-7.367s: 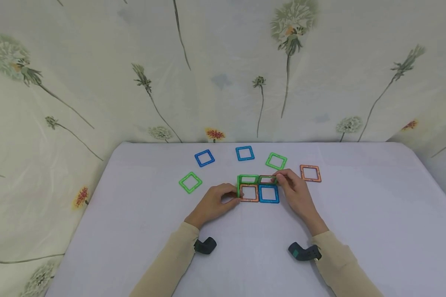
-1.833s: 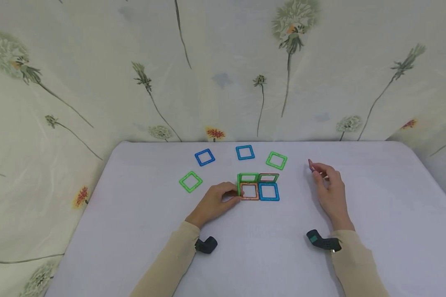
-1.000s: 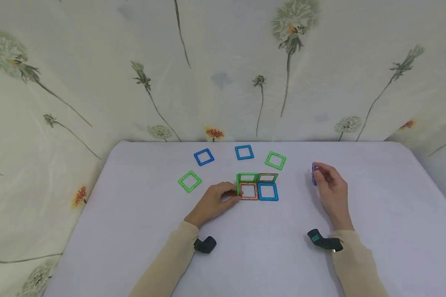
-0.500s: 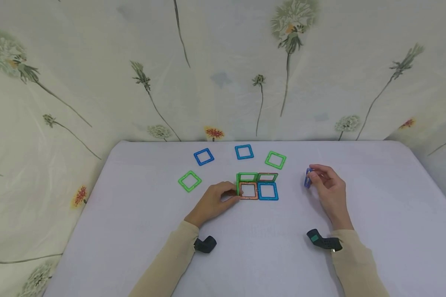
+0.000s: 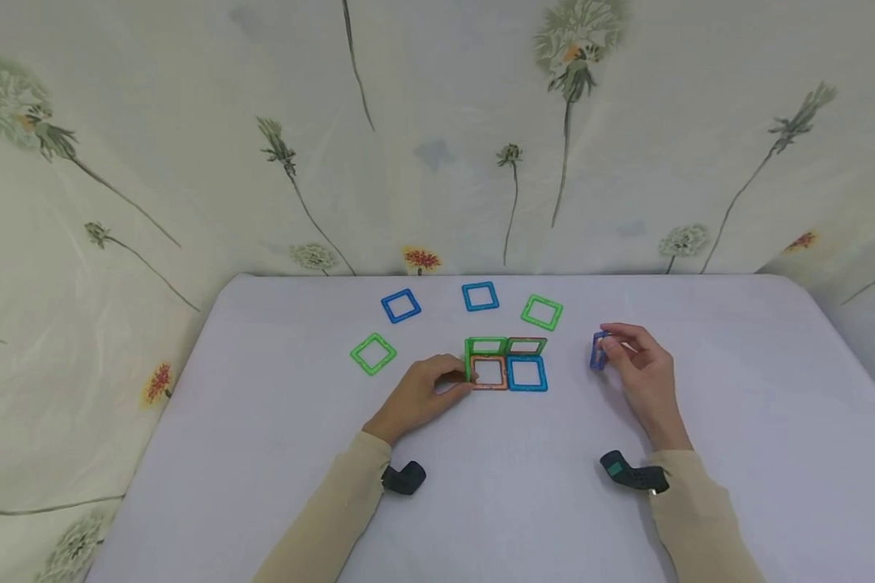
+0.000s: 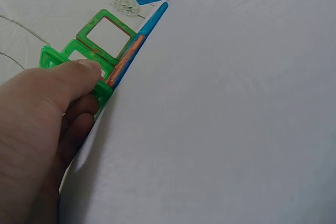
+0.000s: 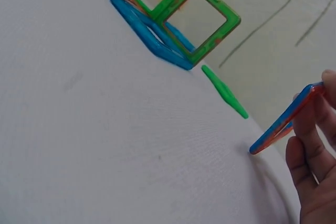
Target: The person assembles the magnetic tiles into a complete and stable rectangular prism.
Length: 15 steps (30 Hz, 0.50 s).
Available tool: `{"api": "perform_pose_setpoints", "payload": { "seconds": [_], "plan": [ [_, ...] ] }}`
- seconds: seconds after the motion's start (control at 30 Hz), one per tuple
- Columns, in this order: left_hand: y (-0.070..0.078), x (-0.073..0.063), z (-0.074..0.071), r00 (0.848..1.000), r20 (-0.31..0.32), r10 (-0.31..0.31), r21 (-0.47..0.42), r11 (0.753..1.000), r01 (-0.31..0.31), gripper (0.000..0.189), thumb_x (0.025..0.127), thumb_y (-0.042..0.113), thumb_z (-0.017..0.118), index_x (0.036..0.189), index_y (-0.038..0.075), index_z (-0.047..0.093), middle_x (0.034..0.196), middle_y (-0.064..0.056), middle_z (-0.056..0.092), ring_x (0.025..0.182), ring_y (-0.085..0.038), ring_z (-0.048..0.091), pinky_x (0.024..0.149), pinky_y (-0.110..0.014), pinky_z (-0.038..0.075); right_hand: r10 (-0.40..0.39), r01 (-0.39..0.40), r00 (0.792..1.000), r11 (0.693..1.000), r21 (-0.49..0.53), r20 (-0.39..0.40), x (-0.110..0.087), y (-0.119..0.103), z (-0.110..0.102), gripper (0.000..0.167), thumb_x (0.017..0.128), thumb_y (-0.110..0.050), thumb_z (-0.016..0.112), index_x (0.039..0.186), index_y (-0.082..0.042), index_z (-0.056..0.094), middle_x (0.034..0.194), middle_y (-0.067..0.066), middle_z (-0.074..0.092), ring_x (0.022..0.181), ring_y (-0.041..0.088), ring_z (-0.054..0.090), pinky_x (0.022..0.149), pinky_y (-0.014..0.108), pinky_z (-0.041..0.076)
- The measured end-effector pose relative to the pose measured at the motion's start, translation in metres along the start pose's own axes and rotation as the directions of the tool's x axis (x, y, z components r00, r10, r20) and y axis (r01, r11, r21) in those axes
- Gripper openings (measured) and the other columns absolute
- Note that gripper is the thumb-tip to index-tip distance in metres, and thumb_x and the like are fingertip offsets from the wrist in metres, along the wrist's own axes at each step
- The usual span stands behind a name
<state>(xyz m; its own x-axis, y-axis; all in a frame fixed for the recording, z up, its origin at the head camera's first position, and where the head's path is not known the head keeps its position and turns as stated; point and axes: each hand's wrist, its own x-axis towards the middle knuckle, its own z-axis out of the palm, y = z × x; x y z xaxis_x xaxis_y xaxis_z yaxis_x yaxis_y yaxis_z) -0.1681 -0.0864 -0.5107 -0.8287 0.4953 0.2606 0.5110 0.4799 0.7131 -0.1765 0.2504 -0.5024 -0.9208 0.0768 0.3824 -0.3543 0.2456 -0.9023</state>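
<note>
Magnetic square tiles form a small structure in the head view. An orange tile (image 5: 490, 387) and a blue tile (image 5: 527, 388) lie flat side by side. Behind them stand a green tile (image 5: 487, 339) and a green tile with orange-brown edges (image 7: 235, 19). My left hand (image 5: 423, 397) pinches another upright green tile (image 5: 468, 360) at the structure's left end, thumb in front. To the right, my right hand (image 5: 645, 376) pinches a tile, blue on one face and orange on the other (image 7: 278, 123), tilted up on edge and apart from the structure.
Loose tiles lie in an arc behind the structure: a green one (image 5: 360, 363) at left, a dark blue one (image 5: 389, 309), a lighter blue one (image 5: 480, 308) and a green one (image 5: 543, 325). A patterned cloth (image 5: 437, 210) hangs beyond the table's far edge.
My right hand has left the structure and picked the orange tile off the table at right. It has turned the tile's blue side leftward and drifted slightly left. The left hand stays put.
</note>
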Motion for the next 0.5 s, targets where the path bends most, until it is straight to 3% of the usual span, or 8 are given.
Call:
{"api": "perform_pose_setpoints", "payload": {
  "seconds": [0.5],
  "plan": [
    [0.0011,0.0,-0.0002,1.0,-0.001,-0.019,0.003,1.0,0.019,0.019,0.088,0.024,0.068,0.106,0.021,0.065,0.102,0.011,0.066,0.095,0.001,0.058,0.087,-0.018,0.05,-0.013,0.014,0.999,1.0,-0.012,0.042,-0.0003,-0.0011,0.0034,0.027,0.091,-0.002,0.059,0.116,0.006,0.058,0.093,-0.003,0.061,0.087,0.002,0.061,0.076,0.01,0.051]
  ]
}}
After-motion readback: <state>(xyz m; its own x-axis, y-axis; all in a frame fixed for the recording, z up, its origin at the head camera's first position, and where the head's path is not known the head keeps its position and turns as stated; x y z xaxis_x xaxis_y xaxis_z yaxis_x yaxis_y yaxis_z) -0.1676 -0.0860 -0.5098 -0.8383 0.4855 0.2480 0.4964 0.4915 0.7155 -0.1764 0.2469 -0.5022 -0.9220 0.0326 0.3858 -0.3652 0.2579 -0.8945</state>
